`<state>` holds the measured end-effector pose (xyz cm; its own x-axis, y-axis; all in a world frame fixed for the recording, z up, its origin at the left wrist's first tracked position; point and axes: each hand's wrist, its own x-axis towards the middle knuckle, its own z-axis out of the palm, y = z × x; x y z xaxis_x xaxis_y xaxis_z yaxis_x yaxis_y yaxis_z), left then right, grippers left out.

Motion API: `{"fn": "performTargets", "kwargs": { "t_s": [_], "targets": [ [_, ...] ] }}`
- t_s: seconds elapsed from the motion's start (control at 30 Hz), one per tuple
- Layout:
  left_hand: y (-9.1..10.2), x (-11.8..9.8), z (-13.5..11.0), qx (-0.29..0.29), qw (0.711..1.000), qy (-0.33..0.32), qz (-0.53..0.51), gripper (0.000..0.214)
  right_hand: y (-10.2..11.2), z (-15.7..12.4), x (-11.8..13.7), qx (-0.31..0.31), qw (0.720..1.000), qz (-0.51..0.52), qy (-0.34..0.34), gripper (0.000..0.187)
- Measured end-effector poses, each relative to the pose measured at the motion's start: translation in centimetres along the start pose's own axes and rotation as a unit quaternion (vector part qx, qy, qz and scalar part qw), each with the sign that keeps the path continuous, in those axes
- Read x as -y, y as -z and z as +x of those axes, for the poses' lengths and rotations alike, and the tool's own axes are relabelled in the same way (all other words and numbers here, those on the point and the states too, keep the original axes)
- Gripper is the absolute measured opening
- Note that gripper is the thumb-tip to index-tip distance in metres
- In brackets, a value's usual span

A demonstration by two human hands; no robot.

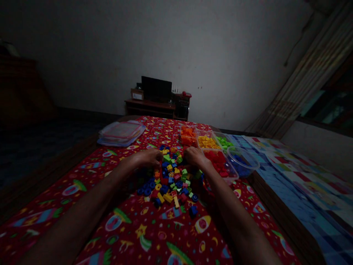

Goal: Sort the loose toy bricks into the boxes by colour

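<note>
At the far left of the cloth (117,243) I have a stack of lids (121,132), well apart from my hands. Next comes my left hand (151,158), at the upper left edge of the loose bricks (171,179), fingers curled down toward them. I can't tell how wide that grip is or whether anything is pinched in it; the fingertips are lost in the shadow.

The bricks lie in a mixed heap between and nearer than my two hands: blue, yellow, green, red, some ring-shaped. One blue brick (193,211) lies apart at the near right. I judge them light, stiff plastic, hard to break but a bit slick, and likely to roll or skid where round. I'd take a block by two opposite flat sides, a ring by its outer rim, with a light pinch.

My right hand (194,156) is bent over the heap's upper right edge, its back to me; that grip is hidden as well, so I can't tell its spread or contents.

Just beyond it stand clear boxes (232,179) of orange, yellow, red and green pieces, then a round tub (258,163) of blue ones.
</note>
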<state>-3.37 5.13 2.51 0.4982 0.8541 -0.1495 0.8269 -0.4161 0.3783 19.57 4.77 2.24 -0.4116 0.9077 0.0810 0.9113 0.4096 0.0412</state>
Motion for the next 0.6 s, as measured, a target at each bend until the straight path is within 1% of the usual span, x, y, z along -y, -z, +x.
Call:
{"fn": "performTargets", "kwargs": {
  "t_s": [0.17, 0.27, 0.33, 0.47, 0.53, 0.6],
  "targets": [
    [1.0, 1.0, -0.1, -0.022, 0.999, 0.003, -0.047, 0.014, 0.9, -1.6, -0.8, -0.077, 0.994, 0.076, -0.018, 0.027],
    [2.0, 0.8, -0.5, -0.047, 0.997, -0.020, -0.060, 0.020, 1.8, -2.5, -1.5, -0.124, 0.985, 0.120, -0.027, 0.025],
    [2.7, 0.5, -0.9, -0.061, 0.996, -0.027, -0.061, 0.023, 2.4, -3.1, -2.3, -0.142, 0.979, 0.139, -0.045, 0.025],
    [3.3, -0.1, -1.1, -0.111, 0.992, -0.011, -0.060, 0.028, 3.4, -4.3, -5.2, -0.153, 0.970, 0.141, -0.124, 0.026],
    [3.3, -0.3, -1.0, -0.143, 0.987, -0.005, -0.073, 0.030, 3.6, -5.0, -6.8, -0.142, 0.969, 0.121, -0.164, 0.027],
    [3.2, -0.7, -1.0, -0.157, 0.983, 0.001, -0.099, 0.031, 3.8, -5.5, -8.0, -0.129, 0.968, 0.097, -0.192, 0.027]
  ]
}}
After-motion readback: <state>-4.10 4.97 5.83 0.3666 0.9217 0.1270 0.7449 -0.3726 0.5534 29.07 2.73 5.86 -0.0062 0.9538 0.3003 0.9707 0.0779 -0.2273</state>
